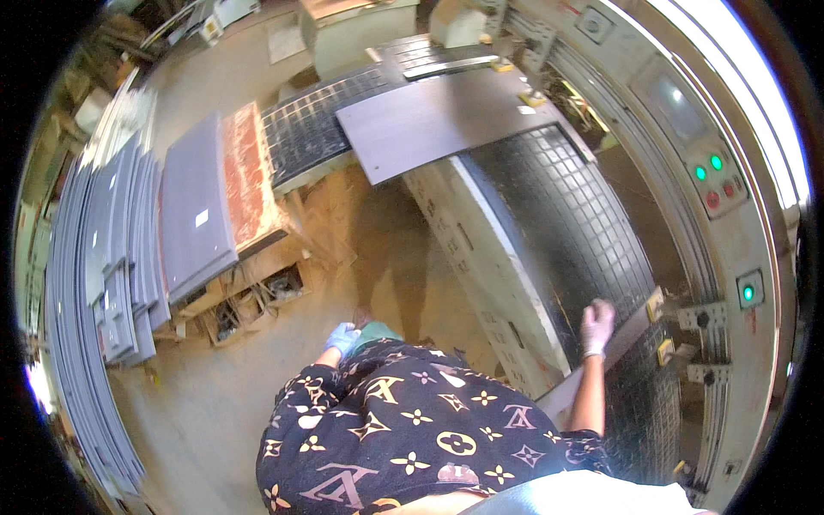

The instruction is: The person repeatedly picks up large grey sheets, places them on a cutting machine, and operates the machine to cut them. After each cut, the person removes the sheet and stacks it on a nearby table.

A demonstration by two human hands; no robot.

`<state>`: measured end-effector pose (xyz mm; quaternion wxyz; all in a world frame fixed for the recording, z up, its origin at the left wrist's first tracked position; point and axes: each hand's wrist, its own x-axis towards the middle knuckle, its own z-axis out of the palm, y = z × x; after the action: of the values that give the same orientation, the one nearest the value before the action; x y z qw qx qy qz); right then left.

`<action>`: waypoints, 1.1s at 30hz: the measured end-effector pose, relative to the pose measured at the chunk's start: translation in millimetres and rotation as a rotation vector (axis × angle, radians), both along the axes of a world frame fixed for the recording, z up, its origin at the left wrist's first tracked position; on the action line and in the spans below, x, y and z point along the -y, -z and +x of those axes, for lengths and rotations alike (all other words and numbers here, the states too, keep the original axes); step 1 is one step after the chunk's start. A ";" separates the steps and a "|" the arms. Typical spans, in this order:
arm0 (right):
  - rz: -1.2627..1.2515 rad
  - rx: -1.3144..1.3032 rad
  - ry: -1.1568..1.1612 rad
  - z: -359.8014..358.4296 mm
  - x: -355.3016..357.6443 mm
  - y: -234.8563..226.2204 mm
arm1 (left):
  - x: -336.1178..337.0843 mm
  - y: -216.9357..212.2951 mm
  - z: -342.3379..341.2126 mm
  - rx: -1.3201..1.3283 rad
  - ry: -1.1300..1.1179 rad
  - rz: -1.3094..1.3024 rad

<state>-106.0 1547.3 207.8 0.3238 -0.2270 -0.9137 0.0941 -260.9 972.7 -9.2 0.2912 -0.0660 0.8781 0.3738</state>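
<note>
My left hand point(343, 337), in a pale bluish glove, hangs beside my body over the floor. Its fingers look loosely apart, with nothing visible in them. My right hand point(596, 324), in a whitish glove, reaches over the black gridded machine bed point(571, 206). Its fingers appear bent, but they are too small and blurred to tell whether they close on anything. Beside that hand a narrow grey panel point(633, 330) lies across the bed, partly hidden by my forearm. Farther off, a wide grey panel point(429, 120) lies across the bed's far part, one corner overhanging the floor.
Along the right runs a machine beam with a control panel point(717, 184) of lit green and red buttons. Yellow-edged blocks point(665, 350) sit along the bed's right side. At left, a grey board point(193, 206) rests on a wooden stand point(253, 172), beside stacked grey panels point(73, 283).
</note>
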 end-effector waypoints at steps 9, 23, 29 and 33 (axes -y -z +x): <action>-0.436 0.227 -0.043 -108.7 272.2 115.6 | 75.7 -23.3 -109.0 0.009 -0.054 0.166; -1.047 0.411 0.220 -196.9 369.6 143.1 | 109.2 -71.2 -308.9 0.334 -0.133 0.508; -1.024 0.572 0.290 -212.7 391.0 90.9 | 53.2 -83.5 -378.8 0.389 -0.104 0.706; -1.035 0.563 0.280 -209.4 376.4 98.2 | -3.3 -101.5 -413.0 0.267 -0.113 0.683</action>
<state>-315.4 1171.0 109.6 -0.0736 -0.4894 -0.7611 0.4192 -673.9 976.1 92.2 0.3871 -0.0617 0.6519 0.6491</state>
